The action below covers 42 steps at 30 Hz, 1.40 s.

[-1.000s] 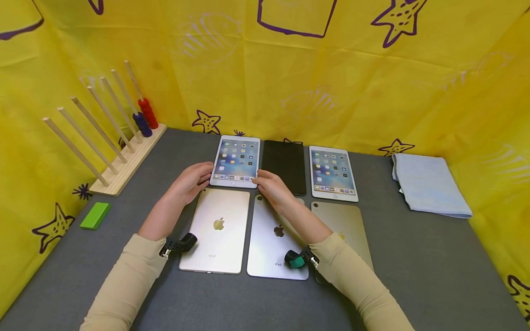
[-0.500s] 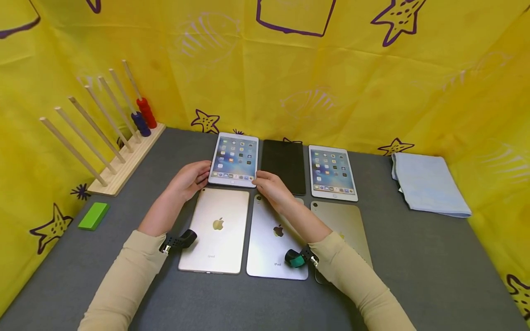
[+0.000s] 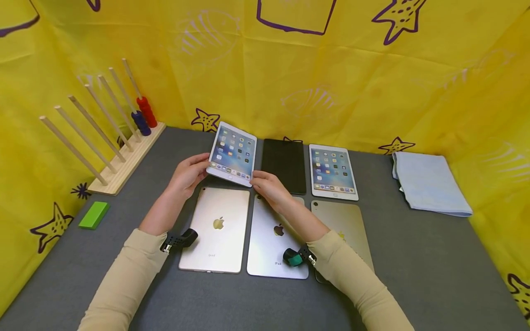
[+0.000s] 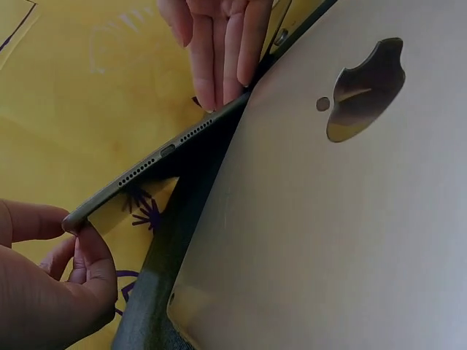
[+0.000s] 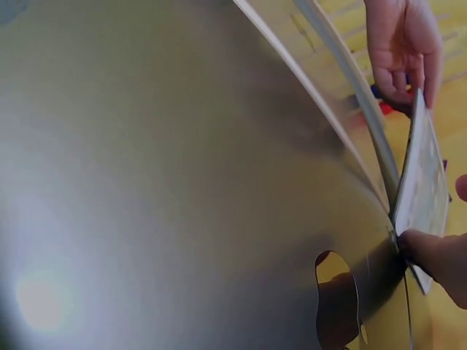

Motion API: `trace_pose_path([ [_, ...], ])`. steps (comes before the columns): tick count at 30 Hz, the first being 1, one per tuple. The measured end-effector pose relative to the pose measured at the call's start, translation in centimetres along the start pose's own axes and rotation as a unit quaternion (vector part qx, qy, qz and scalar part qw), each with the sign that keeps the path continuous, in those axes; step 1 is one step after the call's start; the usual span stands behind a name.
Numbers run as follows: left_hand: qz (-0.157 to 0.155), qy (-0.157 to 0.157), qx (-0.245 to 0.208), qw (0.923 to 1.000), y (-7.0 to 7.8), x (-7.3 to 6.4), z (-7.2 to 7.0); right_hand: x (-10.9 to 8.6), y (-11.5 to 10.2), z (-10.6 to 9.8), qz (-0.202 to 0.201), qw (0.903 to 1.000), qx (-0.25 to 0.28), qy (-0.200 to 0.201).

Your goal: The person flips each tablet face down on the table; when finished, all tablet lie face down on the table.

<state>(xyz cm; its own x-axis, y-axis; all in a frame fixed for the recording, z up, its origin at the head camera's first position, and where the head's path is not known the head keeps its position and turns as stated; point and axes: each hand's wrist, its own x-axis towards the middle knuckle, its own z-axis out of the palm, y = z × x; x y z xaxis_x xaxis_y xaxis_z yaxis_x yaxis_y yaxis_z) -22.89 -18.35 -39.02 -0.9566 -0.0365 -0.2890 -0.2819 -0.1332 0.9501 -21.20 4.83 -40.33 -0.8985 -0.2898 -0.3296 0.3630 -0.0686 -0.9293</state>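
Observation:
In the head view a white tablet [image 3: 233,154], its lit home screen facing up, stands tilted with its left side raised. My left hand [image 3: 189,174] pinches its lower left corner; the left wrist view shows thumb and fingers [image 4: 91,255] on that corner. At the lower right corner my right hand [image 3: 271,187] touches the edge, its fingers [image 4: 232,62] fairly straight in the left wrist view. The right wrist view has the right thumb [image 5: 427,251] against that corner. Just below lies a gold iPad [image 3: 215,239], back up, beside a silver iPad [image 3: 269,243].
A black tablet [image 3: 283,165] and another white tablet [image 3: 333,172] lie to the right. Under the right forearm is a further gold iPad [image 3: 352,225]. A folded blue cloth [image 3: 430,184] lies far right. At left are a wooden peg stand [image 3: 128,161] and a green block [image 3: 94,215].
The white tablet lay flat a second ago; its left side has since risen and it has turned slightly clockwise. My left hand has moved up a little with it. The right hand stays nearly in place.

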Motion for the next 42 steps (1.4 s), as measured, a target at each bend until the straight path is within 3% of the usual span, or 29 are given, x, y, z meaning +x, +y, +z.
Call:
trace_pose_path([
  [10,0.021,-0.003,-0.009,0.9997,1.3,-1.4,0.8,0.2,0.3,0.6,0.003,0.9998,0.013,-0.013],
  [23,0.066,-0.025,-0.022,0.9973,2.3,-2.1,3.7,0.6,0.5,1.1,0.012,0.9995,0.020,-0.020],
  [33,0.058,-0.041,-0.076,0.9946,2.2,-2.2,5.7,0.3,0.4,0.9,0.007,0.9996,0.006,-0.026],
  [42,0.037,-0.052,-0.098,0.9931,2.2,-2.0,6.3,-0.4,-1.3,0.9,-0.059,0.9982,-0.010,-0.012],
])
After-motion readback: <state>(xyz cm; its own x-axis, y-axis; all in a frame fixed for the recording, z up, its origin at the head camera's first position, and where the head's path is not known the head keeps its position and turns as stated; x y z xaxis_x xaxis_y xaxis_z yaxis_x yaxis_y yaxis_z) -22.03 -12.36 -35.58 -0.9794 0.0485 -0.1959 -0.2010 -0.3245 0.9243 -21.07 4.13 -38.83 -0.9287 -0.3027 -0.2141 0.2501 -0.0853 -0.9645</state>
